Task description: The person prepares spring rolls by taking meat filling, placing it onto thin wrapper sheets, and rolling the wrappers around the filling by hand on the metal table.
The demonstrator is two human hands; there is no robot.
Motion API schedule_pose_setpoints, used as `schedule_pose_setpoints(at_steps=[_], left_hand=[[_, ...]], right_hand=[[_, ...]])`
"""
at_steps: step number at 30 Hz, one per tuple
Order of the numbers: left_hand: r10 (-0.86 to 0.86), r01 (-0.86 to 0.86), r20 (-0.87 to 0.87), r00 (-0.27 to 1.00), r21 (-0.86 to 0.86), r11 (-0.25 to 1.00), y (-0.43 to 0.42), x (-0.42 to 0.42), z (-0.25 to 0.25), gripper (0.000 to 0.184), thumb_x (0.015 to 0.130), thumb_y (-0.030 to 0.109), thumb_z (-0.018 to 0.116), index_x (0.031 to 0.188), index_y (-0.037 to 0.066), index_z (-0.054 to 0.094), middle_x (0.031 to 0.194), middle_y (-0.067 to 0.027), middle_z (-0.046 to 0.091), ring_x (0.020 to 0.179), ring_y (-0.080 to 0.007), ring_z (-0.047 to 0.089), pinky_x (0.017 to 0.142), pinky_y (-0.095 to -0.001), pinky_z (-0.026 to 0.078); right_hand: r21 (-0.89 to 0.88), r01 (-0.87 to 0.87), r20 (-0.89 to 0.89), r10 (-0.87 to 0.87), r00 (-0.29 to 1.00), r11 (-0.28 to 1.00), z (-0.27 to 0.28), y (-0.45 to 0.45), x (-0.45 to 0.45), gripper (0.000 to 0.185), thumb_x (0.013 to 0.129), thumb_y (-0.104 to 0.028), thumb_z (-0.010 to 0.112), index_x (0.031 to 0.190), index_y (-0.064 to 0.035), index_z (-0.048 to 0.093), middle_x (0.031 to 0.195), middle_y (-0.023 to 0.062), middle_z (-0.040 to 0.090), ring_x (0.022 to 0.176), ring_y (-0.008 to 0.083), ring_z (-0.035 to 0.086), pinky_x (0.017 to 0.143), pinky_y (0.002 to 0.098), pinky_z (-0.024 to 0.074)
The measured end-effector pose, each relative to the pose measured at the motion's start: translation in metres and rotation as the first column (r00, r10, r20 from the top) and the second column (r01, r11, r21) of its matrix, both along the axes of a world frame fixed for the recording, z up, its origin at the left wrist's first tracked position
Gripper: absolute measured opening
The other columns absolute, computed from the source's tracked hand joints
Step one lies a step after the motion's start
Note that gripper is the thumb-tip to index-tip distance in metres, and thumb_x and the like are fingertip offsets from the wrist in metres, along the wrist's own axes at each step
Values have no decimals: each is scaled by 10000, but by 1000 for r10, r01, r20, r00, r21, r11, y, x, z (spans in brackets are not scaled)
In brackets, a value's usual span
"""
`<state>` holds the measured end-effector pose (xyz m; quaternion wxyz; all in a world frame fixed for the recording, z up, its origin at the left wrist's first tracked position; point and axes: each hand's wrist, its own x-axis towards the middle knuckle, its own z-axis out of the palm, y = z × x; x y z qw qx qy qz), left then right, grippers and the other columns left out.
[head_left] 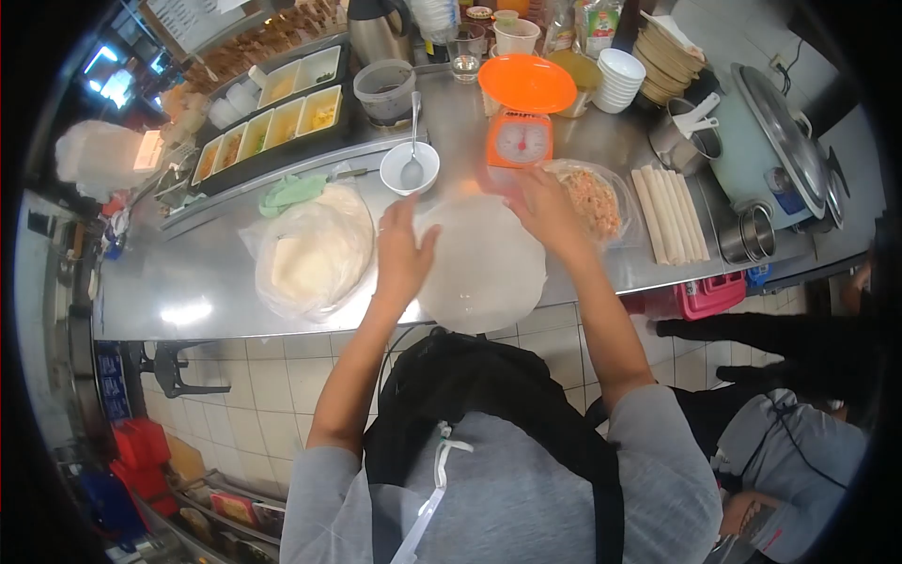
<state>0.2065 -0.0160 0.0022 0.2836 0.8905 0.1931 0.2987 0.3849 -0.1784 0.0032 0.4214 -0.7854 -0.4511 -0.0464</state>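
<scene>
A thin, round white wrapper sheet [484,268] lies in front of me, its near edge reaching past the table's edge. My left hand [402,252] is at the sheet's left side, thumb apart from the fingers, holding nothing I can see. Over the far right edge of the sheet, my right hand [548,209] has its fingers stretched out and slightly blurred. Left of my left hand sits a clear plastic bag with a stack of pale round sheets [315,254]. A white bowl [425,180] with a metal spoon [413,141] stands beyond it. Pinkish chopped filling [594,199] lies right of my right hand.
An orange scale [520,139] with an orange plate [526,83] stands behind the sheet. Several white rolls [670,216] lie at the right, near metal cups [748,235]. A black condiment tray [272,127] is at back left. Another person [799,451] is at lower right.
</scene>
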Motion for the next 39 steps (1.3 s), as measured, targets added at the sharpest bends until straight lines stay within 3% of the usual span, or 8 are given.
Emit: schedule_pose_setpoints(at_steps=[4, 6, 7, 14, 16, 20, 29, 39], left_hand=[[-630, 657, 195, 751, -305, 689, -60, -17, 128, 397, 790, 29, 678, 1172, 20, 571, 1088, -135, 599, 1018, -226, 572, 909, -317, 440], [-737, 629, 503, 451, -765, -138, -79, -38, 178, 550, 802, -46, 635, 1312, 15, 438, 1210, -131, 521, 1021, -217, 571, 896, -329, 456], [-580, 390, 715, 390, -699, -600, -85, -46, 184, 613, 802, -69, 618, 1360, 7, 376, 1256, -145, 481, 1022, -225, 572, 889, -337, 462], [-420, 379, 852, 313, -517, -768, -98, -66, 187, 698, 762, -87, 631, 1379, -19, 313, 1283, -218, 416, 1028, -262, 571, 845, -367, 494], [-481, 550, 876, 17, -410, -727, -102, -60, 185, 895, 742, -73, 622, 1468, 31, 109, 1230, -117, 341, 941, -161, 521, 773, -274, 485], [-477, 379, 858, 188, -512, -771, -105, -70, 188, 902, 709, -50, 730, 1442, 3, 207, 1448, -201, 282, 1161, -271, 498, 739, -364, 578], [-367, 378, 875, 316, -471, -797, -110, -68, 204, 858, 693, -142, 655, 1428, -31, 226, 1259, -220, 435, 878, -190, 598, 676, -279, 575], [-342, 404, 920, 192, -392, -826, -117, -73, 192, 882, 675, -157, 613, 1443, -32, 199, 989, -123, 491, 699, -148, 588, 594, -228, 524]], right_hand=[[-38, 24, -282, -34, 959, 999, -11, -10, -14, 249, 820, -128, 654, 1053, -39, 651, 983, 105, 645, 819, 233, 612, 750, 325, 475], [-34, 20, -289, -29, 957, 999, -16, -14, -17, 248, 817, -120, 656, 1052, -41, 652, 967, 97, 642, 792, 213, 604, 725, 313, 471], [-29, 39, -293, -46, 955, 999, -17, -16, -18, 247, 815, -112, 658, 1052, -43, 654, 952, 89, 640, 764, 193, 595, 701, 301, 466], [30, 6, -366, 5, 931, 1000, -13, -37, -30, 275, 809, -89, 661, 1080, -47, 647, 947, 81, 631, 760, 159, 582, 718, 309, 461], [27, 11, -375, 0, 927, 1000, -10, -38, -31, 278, 811, -88, 659, 1086, -47, 645, 952, 81, 631, 762, 160, 582, 724, 308, 462], [33, 2, -386, 11, 922, 999, -8, -39, -31, 286, 816, -86, 654, 1100, -52, 641, 959, 79, 630, 766, 159, 584, 739, 308, 465], [18, -5, -368, 11, 930, 1000, -4, -37, -32, 302, 820, -88, 657, 1121, -81, 638, 942, 67, 619, 767, 156, 586, 732, 309, 463], [5, -38, -347, 37, 937, 999, -2, -38, -33, 325, 817, -79, 659, 1140, -88, 631, 947, 72, 615, 766, 154, 589, 716, 301, 461]])
